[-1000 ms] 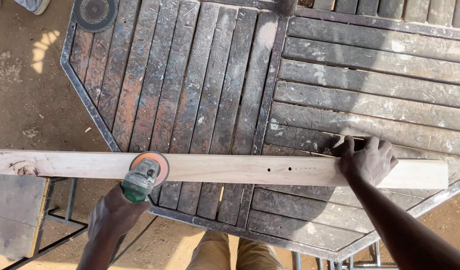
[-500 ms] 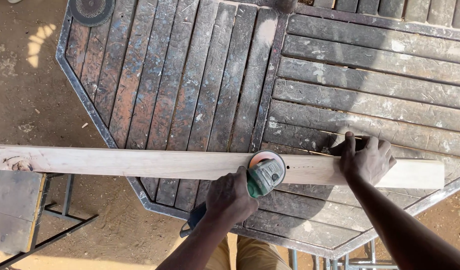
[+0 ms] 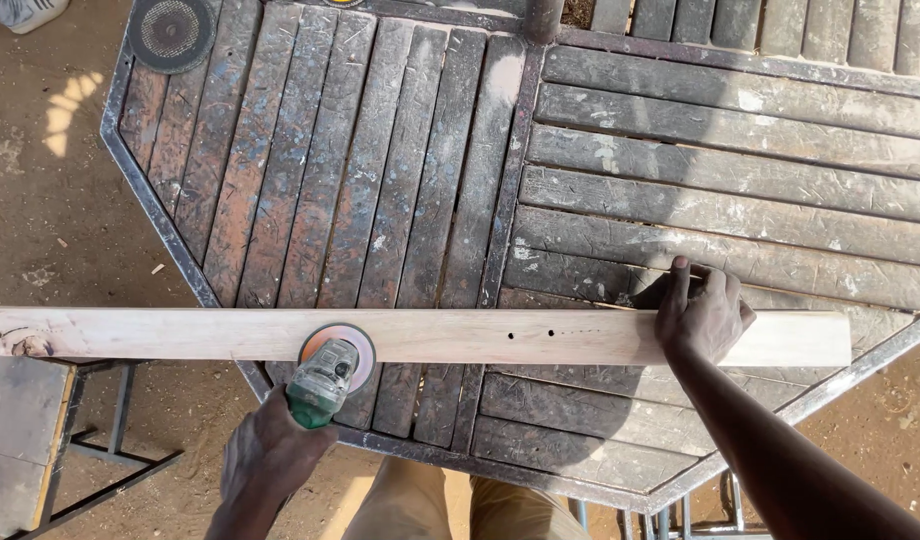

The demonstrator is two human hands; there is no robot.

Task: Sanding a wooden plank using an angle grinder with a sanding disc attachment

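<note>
Two hands, one long plank on the slatted desk

One pale wooden plank [image 3: 430, 336] lies flat across the near part of the octagonal slatted desk [image 3: 680, 150], its long axis running left to right; its left end juts out past the desk edge, over a grey stand [image 3: 20, 440], and its right end stops near the desk's right rim. The left hand [image 3: 270, 455] has its grip wrapped tight around a green angle grinder [image 3: 322, 385], whose orange disc [image 3: 337, 350] sits on the plank's near edge, left of the middle. The right hand [image 3: 702, 318] presses down on the plank near its right end, fingers spread over the far edge. A spare round disc [image 3: 170, 32] lies at the desk's far left corner. Half a second ago the grinder was further right along the plank; it has since slid left, while the right hand has stayed put.
</note>
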